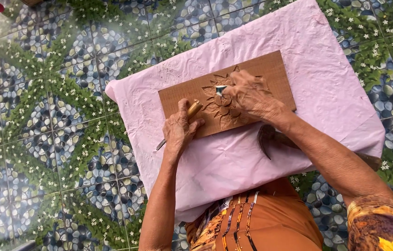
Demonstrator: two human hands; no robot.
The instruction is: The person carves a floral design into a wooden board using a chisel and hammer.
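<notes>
Pebble-print tiled floor (pixel 43 139), pink cloth (pixel 261 153). Left hand (pixel 178 130) clamped on wooden-handled chisel (pixel 191 111); right hand (pixel 247 93) pins stiff brown carved wood panel (pixel 270 69), grip closed around a small pale thing. Hold the panel by its edges.

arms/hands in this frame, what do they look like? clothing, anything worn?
Both forearms are bare. The left hand and right hand show no gloves; rings or a watch aren't visible. A short patterned sleeve in orange, yellow and dark tones covers the right upper arm. The left sleeve is out of view.
</notes>
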